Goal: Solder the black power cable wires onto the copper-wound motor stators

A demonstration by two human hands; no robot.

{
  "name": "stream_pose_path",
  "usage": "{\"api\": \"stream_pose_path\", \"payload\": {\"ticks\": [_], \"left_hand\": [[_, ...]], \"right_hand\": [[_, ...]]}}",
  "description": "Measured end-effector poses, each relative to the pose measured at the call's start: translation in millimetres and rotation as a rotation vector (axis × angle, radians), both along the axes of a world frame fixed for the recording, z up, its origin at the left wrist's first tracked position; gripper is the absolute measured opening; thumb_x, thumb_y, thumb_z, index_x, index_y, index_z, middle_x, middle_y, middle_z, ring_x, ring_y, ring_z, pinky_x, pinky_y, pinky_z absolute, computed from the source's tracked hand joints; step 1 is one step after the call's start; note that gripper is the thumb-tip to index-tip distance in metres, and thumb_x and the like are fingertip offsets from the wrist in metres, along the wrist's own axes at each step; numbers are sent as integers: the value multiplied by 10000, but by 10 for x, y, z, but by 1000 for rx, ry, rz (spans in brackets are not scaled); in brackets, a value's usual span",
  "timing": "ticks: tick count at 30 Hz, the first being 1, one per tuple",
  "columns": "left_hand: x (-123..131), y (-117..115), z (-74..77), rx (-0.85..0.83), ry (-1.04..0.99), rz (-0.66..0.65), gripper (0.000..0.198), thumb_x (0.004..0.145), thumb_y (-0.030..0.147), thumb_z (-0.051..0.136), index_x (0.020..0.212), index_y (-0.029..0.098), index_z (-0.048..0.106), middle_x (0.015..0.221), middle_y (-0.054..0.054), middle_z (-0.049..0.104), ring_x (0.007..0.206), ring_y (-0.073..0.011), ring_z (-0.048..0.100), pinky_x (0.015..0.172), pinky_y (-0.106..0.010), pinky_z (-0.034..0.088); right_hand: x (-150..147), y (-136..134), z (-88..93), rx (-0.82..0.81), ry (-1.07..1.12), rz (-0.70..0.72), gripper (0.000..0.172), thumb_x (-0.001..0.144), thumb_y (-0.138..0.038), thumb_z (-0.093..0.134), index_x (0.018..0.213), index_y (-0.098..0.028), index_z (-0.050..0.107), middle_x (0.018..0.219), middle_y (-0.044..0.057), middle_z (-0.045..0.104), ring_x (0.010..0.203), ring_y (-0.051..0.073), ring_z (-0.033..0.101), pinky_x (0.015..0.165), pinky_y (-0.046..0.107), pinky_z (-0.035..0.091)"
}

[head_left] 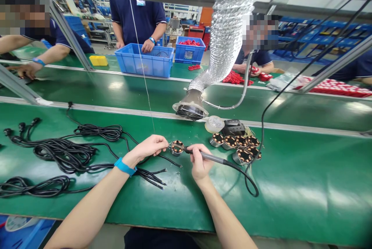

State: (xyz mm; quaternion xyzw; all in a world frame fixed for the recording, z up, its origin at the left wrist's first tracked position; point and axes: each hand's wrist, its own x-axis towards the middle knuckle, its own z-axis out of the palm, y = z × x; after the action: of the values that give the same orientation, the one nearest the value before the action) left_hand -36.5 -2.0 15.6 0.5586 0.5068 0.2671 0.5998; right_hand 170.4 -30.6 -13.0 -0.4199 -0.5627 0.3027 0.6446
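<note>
My right hand (200, 162) is closed around the grey handle of a soldering iron (210, 157), held like a pen. Its tip reaches the right side of a small round motor stator (177, 148) with copper windings, on the green bench. On the stator's other side, my left hand (152, 146) pinches a thin solder wire (147, 93) that comes down from overhead. A short bit of wire shows between those fingertips and the stator; whether it touches is too small to tell. Below the left hand lie stripped ends of black power cords (152, 177).
Coiled black cords (64, 152) cover the bench's left side. More stators (242, 156), a tape roll (214, 124) and a black block (234, 127) stand right. A fume duct (192, 103) hangs ahead. Across the bench, people work near blue bins (145, 63) and red parts (236, 78).
</note>
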Motion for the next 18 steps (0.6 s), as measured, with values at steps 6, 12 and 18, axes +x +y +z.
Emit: {"api": "stream_pose_path", "payload": {"ticks": [6, 12, 18], "left_hand": [[-4, -2, -6, -1, 5, -2, 284, 785, 422, 602, 756, 139, 597, 709, -4, 577, 467, -60, 407, 442, -193, 288], [4, -3, 12, 3, 4, -4, 294, 789, 432, 595, 773, 138, 601, 706, -6, 570, 465, -64, 403, 435, -196, 294], [7, -10, 30, 12, -15, -17, 277, 793, 417, 599, 764, 141, 592, 705, 2, 566, 467, -59, 405, 434, -191, 291]], "right_hand": [[-2, -1, -21, 15, 8, -2, 292, 932, -356, 533, 754, -176, 679, 504, -35, 492, 418, 103, 429, 438, 238, 343], [-29, -2, 56, 31, -100, -3, 230, 955, -315, 514, 872, -185, 685, 536, -36, 534, 454, 117, 520, 492, 249, 438], [-88, 37, 113, 126, -285, 25, 182, 957, -231, 519, 1053, -209, 672, 808, 30, 675, 720, 159, 668, 748, 314, 558]]}}
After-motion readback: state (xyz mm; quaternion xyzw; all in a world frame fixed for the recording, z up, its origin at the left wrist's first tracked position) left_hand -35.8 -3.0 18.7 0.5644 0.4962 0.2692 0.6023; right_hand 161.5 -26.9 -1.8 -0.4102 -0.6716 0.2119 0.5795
